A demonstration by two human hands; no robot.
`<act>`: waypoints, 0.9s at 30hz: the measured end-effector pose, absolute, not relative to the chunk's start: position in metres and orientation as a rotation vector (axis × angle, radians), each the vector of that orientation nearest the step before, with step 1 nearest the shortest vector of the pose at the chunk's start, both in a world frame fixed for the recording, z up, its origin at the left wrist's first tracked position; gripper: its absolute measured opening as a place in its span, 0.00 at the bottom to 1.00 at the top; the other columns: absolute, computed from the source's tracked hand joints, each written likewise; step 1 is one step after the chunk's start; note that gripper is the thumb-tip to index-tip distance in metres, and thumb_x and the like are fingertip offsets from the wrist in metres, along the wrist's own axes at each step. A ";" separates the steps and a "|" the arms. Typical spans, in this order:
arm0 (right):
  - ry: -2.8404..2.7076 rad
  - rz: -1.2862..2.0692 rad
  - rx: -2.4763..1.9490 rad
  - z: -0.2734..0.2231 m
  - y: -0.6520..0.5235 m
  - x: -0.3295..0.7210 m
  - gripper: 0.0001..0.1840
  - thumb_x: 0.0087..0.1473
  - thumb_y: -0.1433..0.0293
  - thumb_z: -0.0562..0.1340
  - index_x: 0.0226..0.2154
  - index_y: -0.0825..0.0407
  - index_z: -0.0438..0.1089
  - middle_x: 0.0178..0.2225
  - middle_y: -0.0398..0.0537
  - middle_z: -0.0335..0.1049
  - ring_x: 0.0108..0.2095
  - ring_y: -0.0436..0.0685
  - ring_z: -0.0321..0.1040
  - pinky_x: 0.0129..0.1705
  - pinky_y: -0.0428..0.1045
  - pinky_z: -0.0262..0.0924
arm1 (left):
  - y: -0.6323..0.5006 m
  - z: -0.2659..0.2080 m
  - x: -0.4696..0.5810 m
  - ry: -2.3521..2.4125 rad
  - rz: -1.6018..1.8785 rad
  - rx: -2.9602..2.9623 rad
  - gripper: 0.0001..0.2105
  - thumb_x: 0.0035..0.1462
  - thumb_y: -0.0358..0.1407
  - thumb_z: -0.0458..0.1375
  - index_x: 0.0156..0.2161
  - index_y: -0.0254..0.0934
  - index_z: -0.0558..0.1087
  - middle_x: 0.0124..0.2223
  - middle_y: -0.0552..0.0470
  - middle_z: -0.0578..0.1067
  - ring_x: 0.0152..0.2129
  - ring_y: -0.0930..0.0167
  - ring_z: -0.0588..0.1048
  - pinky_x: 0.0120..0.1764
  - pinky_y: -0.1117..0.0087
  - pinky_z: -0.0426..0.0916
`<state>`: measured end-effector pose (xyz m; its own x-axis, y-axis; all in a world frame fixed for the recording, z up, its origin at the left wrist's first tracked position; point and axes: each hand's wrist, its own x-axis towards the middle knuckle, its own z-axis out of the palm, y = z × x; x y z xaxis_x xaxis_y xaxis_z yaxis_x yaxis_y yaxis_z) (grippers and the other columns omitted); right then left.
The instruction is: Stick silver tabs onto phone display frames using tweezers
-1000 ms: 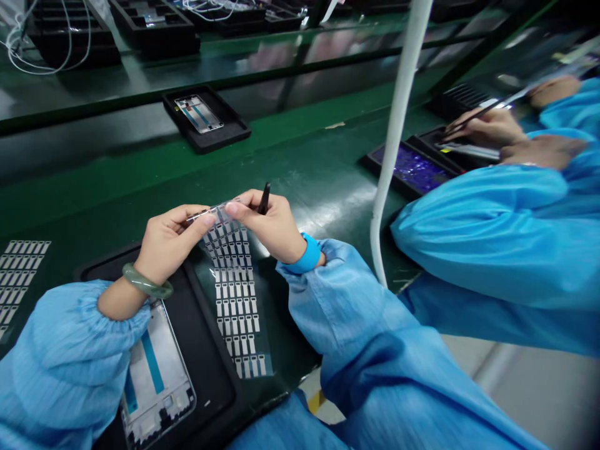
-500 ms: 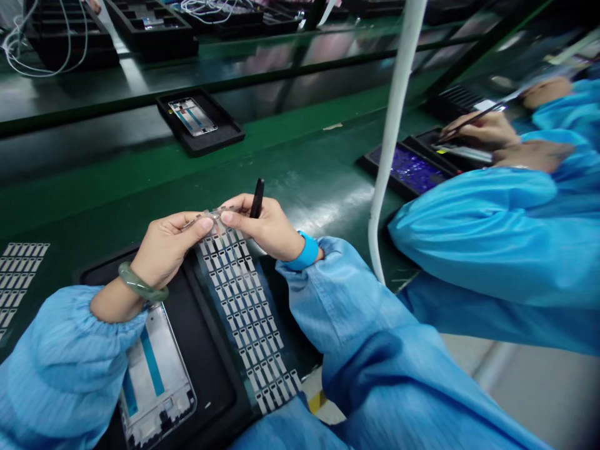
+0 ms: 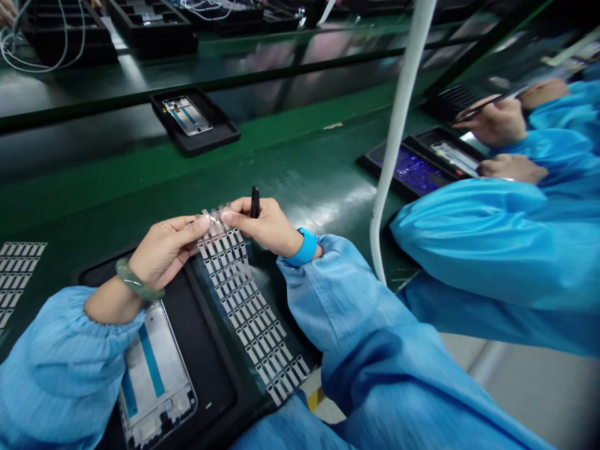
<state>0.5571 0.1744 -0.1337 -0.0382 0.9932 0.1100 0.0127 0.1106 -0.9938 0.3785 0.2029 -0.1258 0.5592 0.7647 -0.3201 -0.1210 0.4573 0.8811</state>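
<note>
My left hand [image 3: 164,250] and my right hand [image 3: 267,226] pinch the top end of a long clear sheet of adhesive pieces [image 3: 253,312], laid out in rows of small pale tabs. The sheet hangs down toward my lap, beside a black tray [image 3: 210,350]. Black tweezers [image 3: 255,201] stick up from my right hand, held along with the sheet. Under my left forearm, a silver phone frame [image 3: 164,356] with blue strips lies in the tray, partly covered by my sleeve.
Another sheet of tabs [image 3: 19,275] lies at the far left. Ahead sits a second black tray [image 3: 215,137] with a phone frame [image 3: 187,115]. A white pole [image 3: 398,125] rises to the right, near a co-worker's sleeves [image 3: 492,231] and hands at a tray of blue pieces [image 3: 417,169].
The sheet's lower end has swung a little to the right, and its top edge shows more between my fingers. The co-worker's hand with the tool has lifted away from the phone frame.
</note>
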 end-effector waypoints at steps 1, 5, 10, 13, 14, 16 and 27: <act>-1.303 1.158 -1.112 -0.134 0.175 0.558 0.17 0.43 0.60 0.69 0.22 0.57 0.68 0.17 0.34 0.58 0.21 0.41 0.53 0.26 0.43 0.51 | 0.203 -0.126 0.378 0.804 0.618 0.942 0.12 0.48 0.39 0.66 0.35 0.32 0.77 0.34 0.47 0.79 0.33 0.70 0.77 0.40 0.70 0.72; -1.301 1.196 -1.104 -0.134 0.175 0.562 0.14 0.42 0.63 0.69 0.23 0.56 0.69 0.19 0.34 0.62 0.22 0.42 0.57 0.29 0.42 0.56 | 0.205 -0.126 0.375 0.810 0.576 0.957 0.12 0.51 0.40 0.64 0.37 0.33 0.78 0.37 0.46 0.80 0.34 0.69 0.77 0.41 0.68 0.72; -1.385 1.258 -1.113 -0.133 0.175 0.569 0.09 0.44 0.67 0.69 0.26 0.56 0.72 0.25 0.40 0.71 0.27 0.44 0.64 0.33 0.43 0.60 | 0.209 -0.125 0.370 0.837 0.481 1.006 0.14 0.48 0.42 0.65 0.36 0.33 0.78 0.38 0.44 0.80 0.35 0.68 0.78 0.42 0.67 0.73; -1.458 1.255 -1.111 -0.134 0.176 0.571 0.09 0.45 0.67 0.68 0.27 0.56 0.74 0.27 0.41 0.72 0.29 0.45 0.66 0.35 0.44 0.62 | 0.210 -0.123 0.369 0.860 0.443 1.097 0.16 0.46 0.43 0.65 0.37 0.32 0.78 0.39 0.42 0.79 0.36 0.66 0.78 0.43 0.65 0.73; -1.474 1.243 -1.112 -0.134 0.176 0.572 0.09 0.45 0.66 0.68 0.28 0.56 0.74 0.27 0.42 0.72 0.29 0.46 0.66 0.36 0.44 0.62 | 0.210 -0.123 0.370 0.872 0.443 1.145 0.17 0.47 0.43 0.65 0.37 0.31 0.78 0.39 0.41 0.79 0.36 0.65 0.78 0.44 0.64 0.73; -1.494 1.189 -1.132 -0.136 0.178 0.575 0.12 0.45 0.64 0.68 0.31 0.55 0.75 0.29 0.42 0.73 0.29 0.46 0.66 0.36 0.44 0.62 | 0.211 -0.123 0.372 0.909 0.488 1.265 0.18 0.48 0.45 0.63 0.39 0.31 0.77 0.40 0.42 0.79 0.37 0.65 0.78 0.45 0.63 0.73; -0.931 0.995 -1.163 -0.147 0.199 0.587 0.30 0.54 0.44 0.51 0.30 0.54 0.69 0.27 0.46 0.70 0.23 0.45 0.66 0.20 0.40 0.59 | 0.235 -0.148 0.373 1.107 0.600 2.260 0.17 0.54 0.37 0.56 0.48 0.34 0.74 0.49 0.44 0.76 0.48 0.59 0.72 0.55 0.56 0.61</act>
